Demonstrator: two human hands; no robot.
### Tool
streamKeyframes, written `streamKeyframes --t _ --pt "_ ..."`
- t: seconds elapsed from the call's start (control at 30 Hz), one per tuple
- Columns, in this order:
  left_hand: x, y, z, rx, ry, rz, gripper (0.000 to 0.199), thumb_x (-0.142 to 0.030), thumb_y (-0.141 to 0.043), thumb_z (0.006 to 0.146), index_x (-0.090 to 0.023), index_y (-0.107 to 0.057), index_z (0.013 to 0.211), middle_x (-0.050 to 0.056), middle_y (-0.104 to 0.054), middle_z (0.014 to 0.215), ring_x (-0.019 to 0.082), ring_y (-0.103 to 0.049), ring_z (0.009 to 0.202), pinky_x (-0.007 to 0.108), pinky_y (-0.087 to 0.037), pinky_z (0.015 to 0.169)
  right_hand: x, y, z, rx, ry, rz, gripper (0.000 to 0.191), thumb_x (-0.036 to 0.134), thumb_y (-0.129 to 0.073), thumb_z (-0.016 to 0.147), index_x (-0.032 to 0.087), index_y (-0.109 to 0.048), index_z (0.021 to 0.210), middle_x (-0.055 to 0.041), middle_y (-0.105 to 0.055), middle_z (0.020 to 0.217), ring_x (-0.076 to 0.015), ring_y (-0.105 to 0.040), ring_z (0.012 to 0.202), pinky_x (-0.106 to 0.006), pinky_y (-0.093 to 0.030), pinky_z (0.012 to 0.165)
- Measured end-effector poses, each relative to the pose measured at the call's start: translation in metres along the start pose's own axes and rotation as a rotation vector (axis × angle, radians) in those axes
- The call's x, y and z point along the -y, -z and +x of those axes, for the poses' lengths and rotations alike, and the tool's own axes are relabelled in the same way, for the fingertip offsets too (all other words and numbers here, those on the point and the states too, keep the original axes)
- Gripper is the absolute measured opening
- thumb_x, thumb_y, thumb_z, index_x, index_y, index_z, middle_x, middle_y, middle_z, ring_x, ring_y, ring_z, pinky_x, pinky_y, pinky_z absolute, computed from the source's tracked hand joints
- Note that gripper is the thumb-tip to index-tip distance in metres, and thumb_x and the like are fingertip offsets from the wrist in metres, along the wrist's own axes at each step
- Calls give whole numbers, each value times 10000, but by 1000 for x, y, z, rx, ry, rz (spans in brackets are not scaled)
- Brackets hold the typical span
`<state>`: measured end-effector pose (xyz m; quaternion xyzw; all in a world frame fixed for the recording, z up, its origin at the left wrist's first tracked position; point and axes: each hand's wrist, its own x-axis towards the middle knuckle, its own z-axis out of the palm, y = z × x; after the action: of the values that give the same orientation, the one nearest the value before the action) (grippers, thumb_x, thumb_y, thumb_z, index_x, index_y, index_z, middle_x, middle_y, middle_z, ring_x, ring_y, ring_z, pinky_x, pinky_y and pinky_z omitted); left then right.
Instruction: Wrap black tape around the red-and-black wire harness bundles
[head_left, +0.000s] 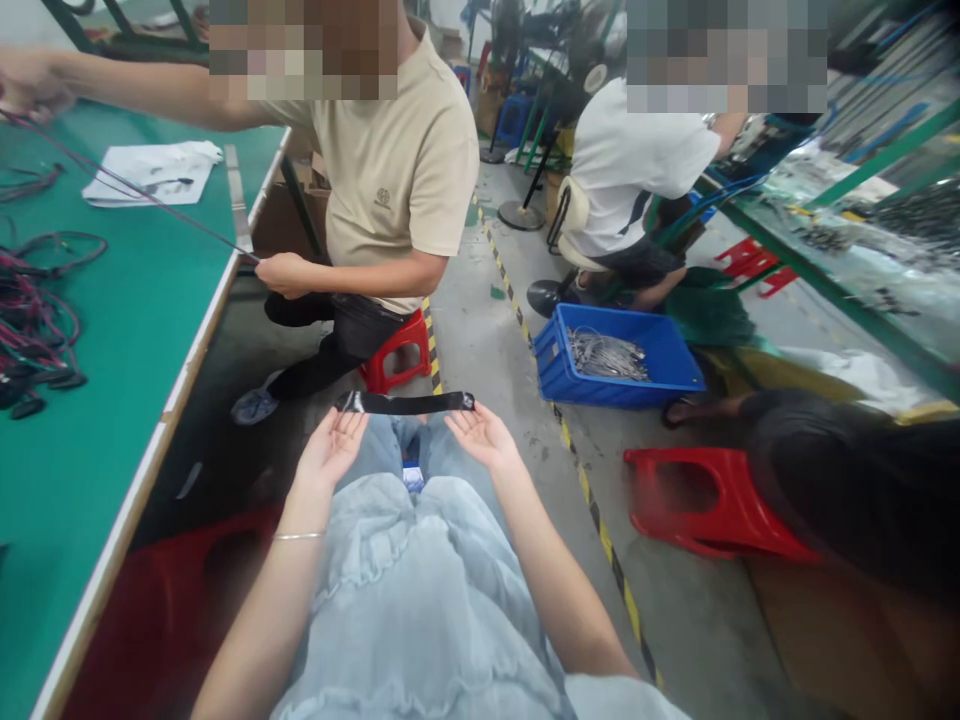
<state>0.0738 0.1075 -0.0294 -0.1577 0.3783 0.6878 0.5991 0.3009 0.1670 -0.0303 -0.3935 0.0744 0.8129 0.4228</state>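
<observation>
Left hand point(330, 450), wide open and palm up, fingers spread and curled around nothing, a thin silver bracelet point(298, 536) at the wrist. Right hand point(484, 438) likewise wide open, palm up, fingers loose. Just beyond both sets of fingertips, a flat glossy black strip point(405, 403), straight and level above the knees, one end shining in the light; contact with the fingers impossible to tell from this view. Below the forearms, a pale blue ruffled garment point(405, 590) across the lap.

To the left, a long workbench with a green top point(75, 550) and white edge, under tangled bundles of red and black wires point(37, 300), with a crumpled white sheet of paper point(154, 172) farther along. Beside the bench, a seated co-worker in a beige T-shirt point(390, 170) on a red plastic stool point(397, 350), one hand point(283, 274) closed around a thin dark cable point(127, 185). Ahead on the grey floor, a blue plastic crate point(592, 390) with a bundle of silvery wires point(607, 355) inside, beside a yellow-and-black floor tape line point(592, 510). Farther right, a second co-worker in a white T-shirt point(637, 170), back turned
</observation>
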Motion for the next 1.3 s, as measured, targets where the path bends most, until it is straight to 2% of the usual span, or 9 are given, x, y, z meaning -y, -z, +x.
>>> streamKeyframes --t 0.23,0.4,0.5,0.67,0.8,0.93,1.07,1.17,1.3 --pt "2 -3 -6 -22 -50 36 246 -231 -370 856 -119 -558 744 80 -660 836 155 -621 869 329 -516 804 -1 6 2 -23 8 0 178 149 -399 811 127 -571 774 -33 -666 709 -150 -624 820 -380 -458 875" --pt "0 -9 -9 -66 -69 43 185 -68 -406 809 -110 -578 755 70 -655 785 128 -623 840 285 -506 826 -4 6 2 -26 10 -19 194 139 -391 814 132 -575 750 -38 -670 734 -139 -623 830 -367 -463 872" --pt "-2 -12 -12 -71 -94 28 193 -72 -405 811 -112 -578 737 65 -659 772 125 -630 807 279 -511 816 -4 4 1 -17 12 -28 199 153 -397 815 139 -580 738 -37 -671 746 -136 -623 833 -358 -472 862" --pt "-6 -14 -13 -7 -93 48 218 -85 -373 829 -102 -589 802 80 -670 800 135 -633 812 262 -532 762 -4 -1 -4 14 30 -30 161 170 -436 804 138 -590 766 -38 -668 744 -139 -628 802 -327 -491 826" --pt "-8 -20 -13 -45 -78 61 245 -86 -352 838 -107 -589 899 64 -676 767 127 -638 791 237 -541 731 -2 -4 -7 55 50 -5 147 184 -455 801 132 -592 814 -45 -667 761 -130 -627 799 -299 -495 815" --pt "-8 -19 -12 -71 -30 87 304 -128 -329 856 -126 -526 1089 61 -681 787 124 -645 756 212 -552 675 -1 -2 -5 82 33 25 166 201 -464 804 100 -581 744 -47 -647 632 -123 -633 681 -277 -509 769" --pt "-12 -5 7 -33 82 123 373 -130 -318 853 -211 -447 1193 30 -686 822 124 -648 751 212 -566 636 -2 5 6 133 63 66 185 202 -455 815 77 -582 765 -62 -657 664 -122 -636 685 -250 -520 731" --pt "-14 0 23 -15 77 133 385 -142 -328 850 -292 -447 1183 -5 -688 804 121 -651 723 205 -572 607 -4 10 16 165 102 94 192 186 -445 820 81 -589 749 -66 -667 705 -120 -638 721 -244 -524 737" --pt "-11 -12 16 -5 53 66 371 -98 -331 840 -190 -443 1182 40 -680 781 142 -652 732 229 -575 614 -4 16 23 192 69 84 212 154 -447 817 99 -601 683 -50 -674 711 -90 -633 756 -215 -512 792"
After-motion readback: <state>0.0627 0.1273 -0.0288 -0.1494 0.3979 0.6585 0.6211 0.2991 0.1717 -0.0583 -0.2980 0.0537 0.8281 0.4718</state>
